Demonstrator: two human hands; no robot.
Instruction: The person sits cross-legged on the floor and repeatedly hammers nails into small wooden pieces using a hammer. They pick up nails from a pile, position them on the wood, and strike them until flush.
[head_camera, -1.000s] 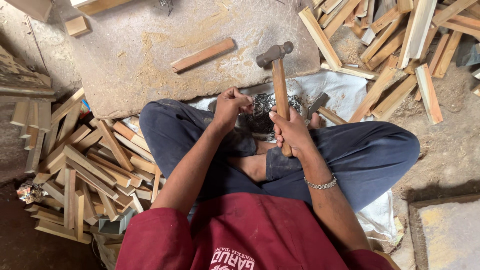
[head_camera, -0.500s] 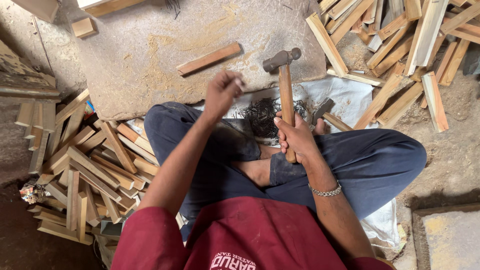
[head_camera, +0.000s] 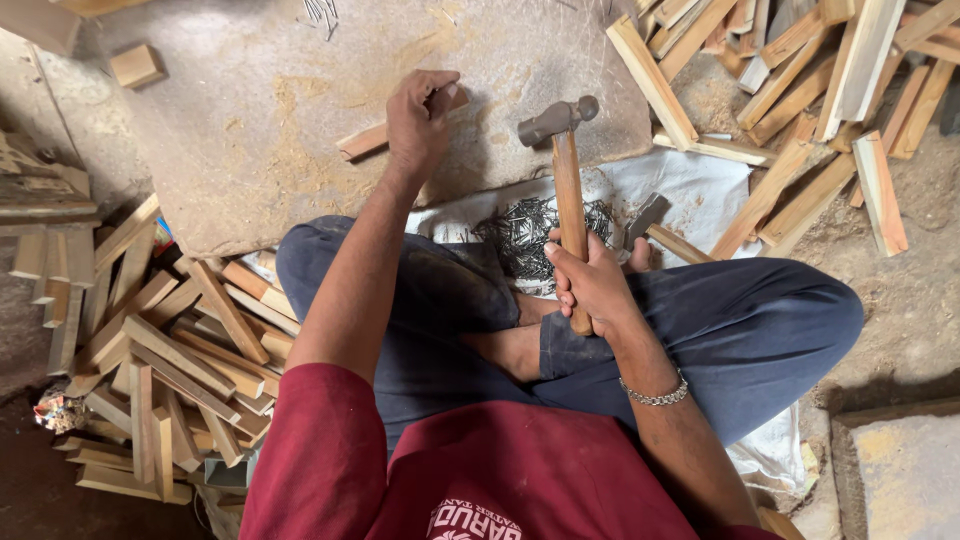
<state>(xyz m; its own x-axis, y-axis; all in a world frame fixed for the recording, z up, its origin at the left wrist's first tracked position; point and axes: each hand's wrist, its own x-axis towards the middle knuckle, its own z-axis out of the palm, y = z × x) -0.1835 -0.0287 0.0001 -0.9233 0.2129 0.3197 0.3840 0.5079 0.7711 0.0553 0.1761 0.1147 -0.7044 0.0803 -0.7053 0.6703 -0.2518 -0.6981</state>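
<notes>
Head view, looking down on crossed legs. Left hand (head_camera: 420, 118) stretched forward, fingers closed over one end of a short wooden strip (head_camera: 372, 140) lying on the flat stone slab (head_camera: 250, 150). Right hand (head_camera: 590, 280) clamped around the wooden handle of a claw hammer (head_camera: 560, 150), head raised over the slab's near edge. Heap of nails (head_camera: 530, 232) on the white sack (head_camera: 700, 180) between the knees. Judged step: setting the strip in place for nailing. Next move likely calls for a nail held upright and a steady strike.
</notes>
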